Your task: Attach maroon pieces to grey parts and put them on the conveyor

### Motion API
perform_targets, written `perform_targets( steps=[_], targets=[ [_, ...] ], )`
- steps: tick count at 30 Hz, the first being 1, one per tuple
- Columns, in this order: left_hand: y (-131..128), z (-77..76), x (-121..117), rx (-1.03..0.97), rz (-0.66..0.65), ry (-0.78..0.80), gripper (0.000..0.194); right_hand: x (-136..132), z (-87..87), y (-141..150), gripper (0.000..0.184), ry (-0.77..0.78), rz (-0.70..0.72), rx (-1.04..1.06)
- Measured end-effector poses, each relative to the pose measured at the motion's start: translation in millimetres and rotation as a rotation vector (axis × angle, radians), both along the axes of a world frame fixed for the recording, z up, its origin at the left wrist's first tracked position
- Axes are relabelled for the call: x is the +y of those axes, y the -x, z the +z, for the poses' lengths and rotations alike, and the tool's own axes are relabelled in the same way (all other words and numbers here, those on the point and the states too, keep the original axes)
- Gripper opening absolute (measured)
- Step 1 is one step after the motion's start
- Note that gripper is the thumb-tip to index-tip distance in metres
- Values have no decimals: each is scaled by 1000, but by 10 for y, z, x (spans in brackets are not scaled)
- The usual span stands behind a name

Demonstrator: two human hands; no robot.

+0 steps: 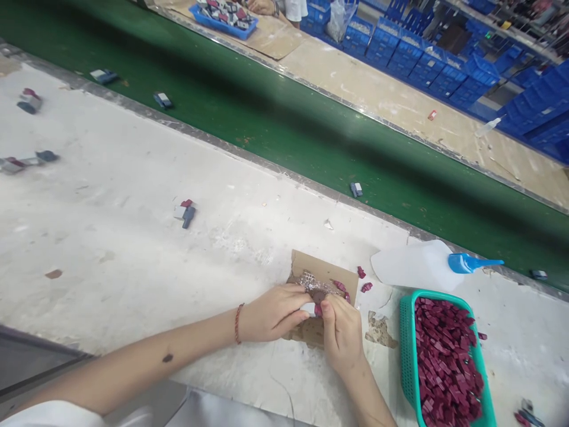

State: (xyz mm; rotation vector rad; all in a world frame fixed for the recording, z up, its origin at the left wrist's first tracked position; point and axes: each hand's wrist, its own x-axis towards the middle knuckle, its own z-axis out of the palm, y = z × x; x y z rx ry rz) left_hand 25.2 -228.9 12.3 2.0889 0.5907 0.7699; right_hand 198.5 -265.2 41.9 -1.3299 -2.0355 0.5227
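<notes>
My left hand [278, 311] pinches a light grey plastic piece [308, 308] between thumb and fingers. Against its right end, my right hand [343, 332] grips a small maroon plastic piece [318, 310], mostly covered by the fingertips. Both hands are closed and meet above a glue-stained cardboard sheet [322, 263]. Several loose maroon pieces [340, 286] lie on that cardboard beside a shiny, glue-like patch [311, 281]. Right of my right hand stands a green basket [405, 350] filled with maroon pieces [447, 362].
A white squeeze bottle [413, 264] with a blue nozzle lies behind the basket. On the white table is a part in grey, maroon and dark blue [185, 213]. A green conveyor belt [267, 136] carries small parts. Across it, a person's hand [261, 6] is near a blue tray [222, 25].
</notes>
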Motion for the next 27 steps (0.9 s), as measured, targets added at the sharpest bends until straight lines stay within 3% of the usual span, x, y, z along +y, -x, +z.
perform_targets(
  steps=[6,10,12,15,17,19,22,27],
  targets=[
    [5,36,-14,20,-4,-64,52,-39,65,5,44,59,17,-54],
    [25,114,-12,27,-41,-27,44,-100,225,-95,45,115,2,-93],
    [49,168,15,54,-22,33,35,-152,344,-263,42,156,-89,-92],
    [90,251,149,96,98,109,27,-248,488,-684,30,180,-378,-126],
    [102,285,332,106,198,134,26,-300,508,-1010,23,176,-585,-240],
    [83,283,604,113,311,137,29,-326,452,-1290,23,178,-669,-378],
    [-22,222,1140,149,442,85,31,-314,288,-1522,22,221,-641,-459],
    [-361,135,1992,381,487,-122,23,-263,125,-1542,15,159,-653,-516]
  ],
)
